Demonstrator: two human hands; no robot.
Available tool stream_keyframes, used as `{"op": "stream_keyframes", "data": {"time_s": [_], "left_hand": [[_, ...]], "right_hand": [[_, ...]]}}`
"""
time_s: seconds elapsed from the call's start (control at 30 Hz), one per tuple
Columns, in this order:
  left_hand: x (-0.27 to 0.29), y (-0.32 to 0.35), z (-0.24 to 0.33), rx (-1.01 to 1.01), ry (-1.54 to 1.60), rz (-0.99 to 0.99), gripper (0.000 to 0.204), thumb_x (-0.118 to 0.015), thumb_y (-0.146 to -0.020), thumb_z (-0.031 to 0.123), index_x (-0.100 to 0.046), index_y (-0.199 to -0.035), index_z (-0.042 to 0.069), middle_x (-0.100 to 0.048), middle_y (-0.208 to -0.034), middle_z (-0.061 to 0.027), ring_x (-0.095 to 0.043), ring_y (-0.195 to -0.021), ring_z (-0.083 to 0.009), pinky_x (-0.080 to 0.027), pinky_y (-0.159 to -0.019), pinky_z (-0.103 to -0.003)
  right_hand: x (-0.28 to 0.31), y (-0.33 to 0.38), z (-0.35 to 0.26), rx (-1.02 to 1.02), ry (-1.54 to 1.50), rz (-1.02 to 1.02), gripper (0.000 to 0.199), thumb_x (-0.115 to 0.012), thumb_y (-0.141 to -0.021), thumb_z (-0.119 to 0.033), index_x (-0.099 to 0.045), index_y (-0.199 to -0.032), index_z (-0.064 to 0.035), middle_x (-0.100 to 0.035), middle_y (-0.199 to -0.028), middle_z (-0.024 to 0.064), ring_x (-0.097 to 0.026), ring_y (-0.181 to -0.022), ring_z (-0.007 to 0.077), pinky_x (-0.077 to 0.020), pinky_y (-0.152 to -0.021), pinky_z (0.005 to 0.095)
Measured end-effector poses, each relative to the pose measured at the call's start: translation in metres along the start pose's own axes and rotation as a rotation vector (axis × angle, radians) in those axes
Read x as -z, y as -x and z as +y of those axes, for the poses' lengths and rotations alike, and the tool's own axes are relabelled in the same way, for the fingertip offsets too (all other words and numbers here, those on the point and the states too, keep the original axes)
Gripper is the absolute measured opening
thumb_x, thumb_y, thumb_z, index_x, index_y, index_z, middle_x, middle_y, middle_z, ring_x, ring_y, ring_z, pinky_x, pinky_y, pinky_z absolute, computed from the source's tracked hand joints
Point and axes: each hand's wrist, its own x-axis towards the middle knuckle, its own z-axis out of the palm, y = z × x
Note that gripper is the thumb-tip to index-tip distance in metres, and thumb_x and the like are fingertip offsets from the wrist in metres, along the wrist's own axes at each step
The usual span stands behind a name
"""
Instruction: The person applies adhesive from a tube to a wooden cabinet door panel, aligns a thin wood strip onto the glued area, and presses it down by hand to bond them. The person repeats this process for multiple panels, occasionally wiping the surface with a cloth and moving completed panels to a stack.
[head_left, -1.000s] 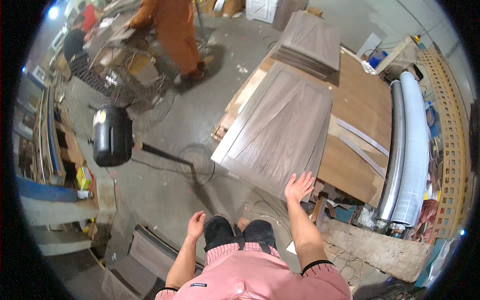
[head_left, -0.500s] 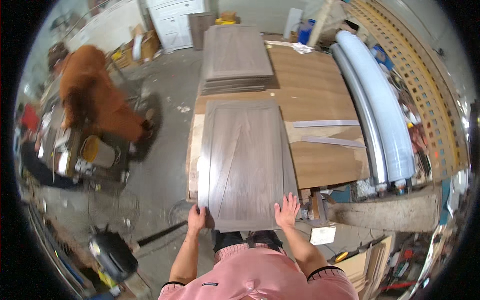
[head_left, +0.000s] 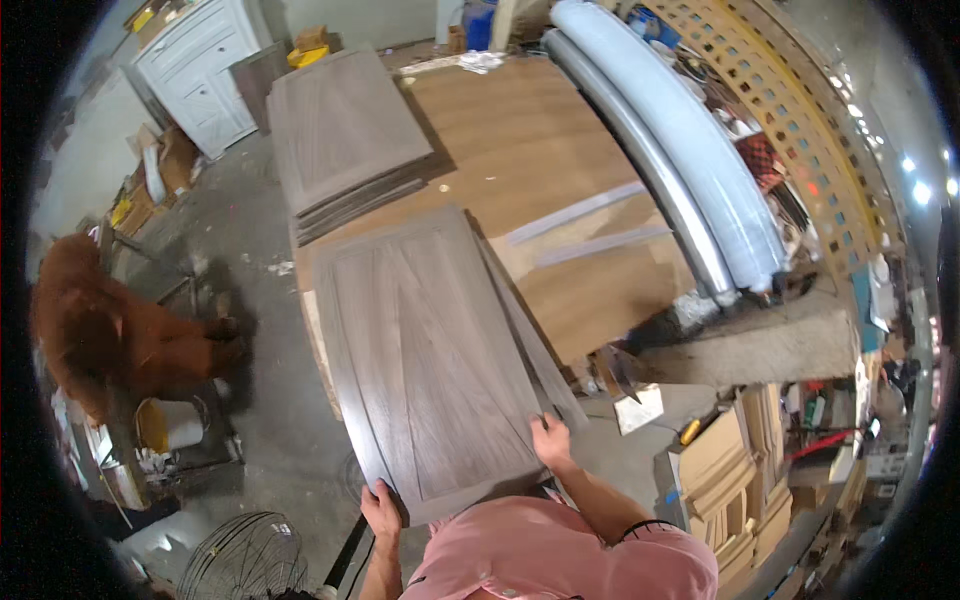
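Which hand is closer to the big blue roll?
The right hand. It grips the near right corner of the brown door panel, on the side toward the blue roll. The left hand holds the near left corner, farther away.

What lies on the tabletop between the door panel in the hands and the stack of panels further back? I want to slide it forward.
In the head view, only bare brown tabletop separates the held door panel from the stack of panels; nothing lies between them.
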Motion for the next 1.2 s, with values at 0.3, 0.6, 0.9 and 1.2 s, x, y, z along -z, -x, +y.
{"op": "stream_keyframes", "data": {"time_s": [0.3,0.6,0.9,1.2], "left_hand": [[-0.02,-0.042,0.024,-0.055,0.089,0.077,0.045,-0.061,-0.098,0.033,-0.048,-0.075,-0.004,-0.047,-0.06,-0.0109,-0.042,-0.062,-0.014,-0.041,-0.057,-0.038],[-0.067,-0.217,0.122,-0.049,0.231,0.055,0.048,-0.062,-0.097,0.043,-0.065,-0.085,-0.004,-0.06,-0.069,-0.0094,-0.051,-0.07,-0.0175,-0.047,-0.072,-0.037],[-0.09,-0.359,0.172,0.014,0.333,0.07,0.052,-0.06,-0.097,0.051,-0.072,-0.092,0.0,-0.07,-0.085,-0.0079,-0.062,-0.084,-0.0186,-0.048,-0.081,-0.035],[-0.143,-0.278,0.152,-0.413,-0.199,0.159,0.064,-0.06,-0.095,0.046,-0.05,-0.141,0.003,-0.044,-0.15,-0.0267,-0.039,-0.14,-0.0448,-0.026,-0.119,-0.056]], "right_hand": [[0.008,-0.053,-0.047,0.269,-0.245,0.076,0.027,-0.057,-0.096,-0.021,-0.06,-0.092,0.005,-0.059,-0.075,0.0163,-0.052,-0.071,0.019,-0.0472,-0.071,0.0369],[-0.004,-0.21,-0.228,0.2,-0.276,-0.152,0.045,-0.056,-0.1,-0.029,-0.06,-0.132,0.0022,-0.067,-0.129,0.0153,-0.058,-0.122,0.0233,-0.0412,-0.104,0.0383],[-0.035,-0.212,-0.234,-0.272,-1.413,-0.6,0.069,-0.043,-0.105,-0.045,-0.025,-0.158,-0.0053,-0.025,-0.165,0.014,-0.027,-0.15,0.0354,-0.0281,-0.12,0.0502],[-0.114,-0.299,-0.389,-0.042,-1.193,-0.668,0.089,-0.056,-0.101,-0.029,0.005,-0.159,0.0004,0.001,-0.167,0.0227,-0.034,-0.146,0.037,-0.0409,-0.115,0.0484]]}}
